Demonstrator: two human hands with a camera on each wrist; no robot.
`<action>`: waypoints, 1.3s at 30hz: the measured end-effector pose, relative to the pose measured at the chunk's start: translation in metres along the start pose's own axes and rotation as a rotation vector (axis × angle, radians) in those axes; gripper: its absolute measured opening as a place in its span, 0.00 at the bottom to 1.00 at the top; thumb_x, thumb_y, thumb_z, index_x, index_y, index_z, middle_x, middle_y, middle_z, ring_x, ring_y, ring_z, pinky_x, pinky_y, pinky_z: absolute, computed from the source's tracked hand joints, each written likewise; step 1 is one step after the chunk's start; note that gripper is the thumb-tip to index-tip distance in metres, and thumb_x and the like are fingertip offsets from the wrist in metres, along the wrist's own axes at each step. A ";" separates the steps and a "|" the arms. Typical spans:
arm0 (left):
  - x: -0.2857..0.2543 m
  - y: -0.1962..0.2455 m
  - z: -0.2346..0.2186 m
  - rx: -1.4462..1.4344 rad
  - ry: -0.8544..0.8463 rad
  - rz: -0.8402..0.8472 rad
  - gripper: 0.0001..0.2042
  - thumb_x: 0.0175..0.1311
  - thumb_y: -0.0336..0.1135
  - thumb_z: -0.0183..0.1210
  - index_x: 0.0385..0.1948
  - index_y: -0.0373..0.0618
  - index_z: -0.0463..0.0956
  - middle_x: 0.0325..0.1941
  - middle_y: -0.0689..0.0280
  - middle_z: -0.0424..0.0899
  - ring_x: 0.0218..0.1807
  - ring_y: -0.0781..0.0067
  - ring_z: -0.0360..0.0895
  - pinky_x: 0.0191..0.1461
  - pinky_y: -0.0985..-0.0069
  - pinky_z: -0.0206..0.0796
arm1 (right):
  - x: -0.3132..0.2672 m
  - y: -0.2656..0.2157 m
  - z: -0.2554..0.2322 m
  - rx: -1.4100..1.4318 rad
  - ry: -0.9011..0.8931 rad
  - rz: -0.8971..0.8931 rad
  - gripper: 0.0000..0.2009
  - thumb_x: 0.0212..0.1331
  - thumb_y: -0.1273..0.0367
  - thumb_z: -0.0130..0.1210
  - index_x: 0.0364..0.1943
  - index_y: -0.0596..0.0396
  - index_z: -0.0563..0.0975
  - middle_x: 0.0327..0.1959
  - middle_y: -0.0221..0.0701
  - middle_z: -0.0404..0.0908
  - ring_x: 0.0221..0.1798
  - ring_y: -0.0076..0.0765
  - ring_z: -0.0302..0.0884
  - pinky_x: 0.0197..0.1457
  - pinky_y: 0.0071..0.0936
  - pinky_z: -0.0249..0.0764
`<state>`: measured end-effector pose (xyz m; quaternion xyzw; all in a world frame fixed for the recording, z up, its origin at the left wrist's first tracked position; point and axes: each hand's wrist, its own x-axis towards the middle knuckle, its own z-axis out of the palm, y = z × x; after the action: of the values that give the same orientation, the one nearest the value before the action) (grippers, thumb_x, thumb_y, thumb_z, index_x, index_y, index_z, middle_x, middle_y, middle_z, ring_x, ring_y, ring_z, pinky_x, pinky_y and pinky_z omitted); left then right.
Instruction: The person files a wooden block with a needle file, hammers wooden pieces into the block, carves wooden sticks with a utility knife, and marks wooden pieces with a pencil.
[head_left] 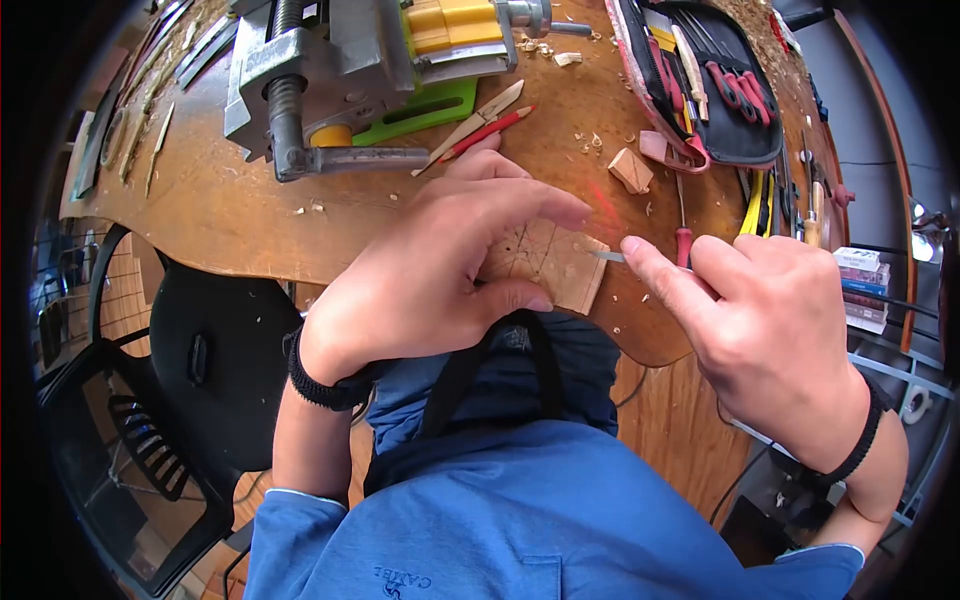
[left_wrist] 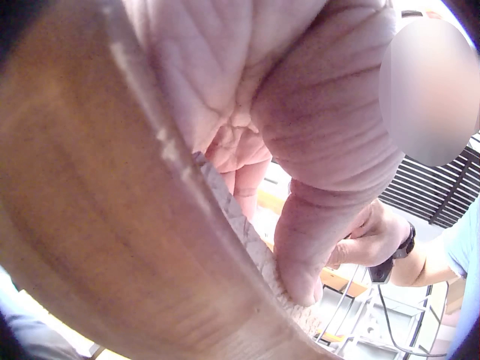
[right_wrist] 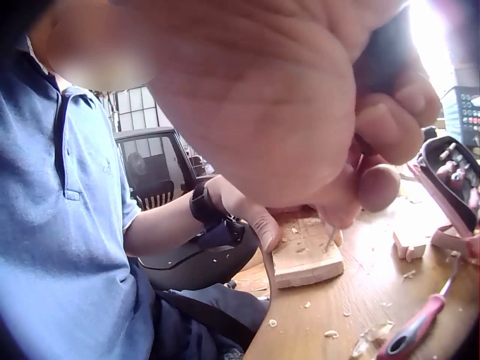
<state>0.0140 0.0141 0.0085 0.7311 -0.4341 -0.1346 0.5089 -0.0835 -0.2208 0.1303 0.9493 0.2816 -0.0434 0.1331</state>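
A flat piece of pale wood (head_left: pixel 572 268) with pencil lines and small cuts on its face lies at the table's near edge. My left hand (head_left: pixel 420 255) grips it, thumb along the near side and fingers arched over toward the far side. From the right, my right hand (head_left: pixel 770 320) holds a slim carving tool, its index finger stretched along it toward the tip. The tool's narrow metal blade (head_left: pixel 608 256) meets the wood's right end; its handle is hidden in the fist. Small shavings lie on the wood (right_wrist: pixel 309 268) in the right wrist view.
A metal vise (head_left: pixel 345 75) stands at the back left, with a red pencil (head_left: pixel 490 132) beside it. An open tool case (head_left: pixel 735 95), a small wood block (head_left: pixel 630 170) and a red-handled tool (right_wrist: pixel 411 330) lie to the right. A black chair (head_left: pixel 215 350) stands at left.
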 end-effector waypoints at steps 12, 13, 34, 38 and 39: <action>0.000 -0.001 0.000 0.000 0.000 0.026 0.33 0.46 0.25 0.81 0.61 0.44 0.85 0.55 0.64 0.91 0.58 0.58 0.80 0.65 0.63 0.74 | 0.003 -0.002 -0.004 -0.001 -0.029 -0.012 0.26 0.50 0.70 0.61 0.59 0.49 0.88 0.26 0.27 0.71 0.27 0.35 0.76 0.30 0.38 0.70; 0.000 -0.002 0.000 0.000 0.003 0.030 0.33 0.46 0.25 0.81 0.61 0.44 0.85 0.54 0.64 0.90 0.57 0.58 0.80 0.64 0.63 0.74 | 0.004 -0.002 -0.004 -0.002 -0.029 -0.012 0.26 0.50 0.70 0.61 0.59 0.49 0.88 0.26 0.27 0.71 0.27 0.35 0.76 0.30 0.38 0.70; 0.000 0.002 0.002 0.005 -0.007 0.047 0.32 0.45 0.25 0.80 0.60 0.45 0.86 0.51 0.62 0.89 0.57 0.57 0.79 0.61 0.62 0.73 | 0.017 0.034 0.017 0.421 -0.012 -0.077 0.25 0.42 0.78 0.64 0.51 0.51 0.90 0.20 0.34 0.76 0.23 0.48 0.78 0.26 0.44 0.68; 0.000 -0.001 0.002 0.028 -0.007 0.059 0.32 0.45 0.25 0.80 0.60 0.45 0.85 0.52 0.62 0.89 0.56 0.58 0.79 0.62 0.62 0.73 | -0.007 0.024 0.044 0.519 0.071 0.048 0.25 0.46 0.78 0.63 0.53 0.49 0.90 0.21 0.32 0.77 0.26 0.47 0.81 0.27 0.44 0.73; 0.000 0.000 0.002 0.030 -0.007 0.061 0.32 0.45 0.25 0.80 0.60 0.45 0.85 0.52 0.62 0.89 0.56 0.58 0.79 0.62 0.62 0.73 | -0.012 0.018 0.053 0.578 0.132 0.079 0.28 0.49 0.80 0.63 0.58 0.47 0.89 0.22 0.33 0.76 0.24 0.44 0.80 0.26 0.41 0.73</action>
<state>0.0128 0.0133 0.0077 0.7247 -0.4597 -0.1150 0.5002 -0.0841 -0.2563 0.0857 0.9588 0.2284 -0.0547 -0.1596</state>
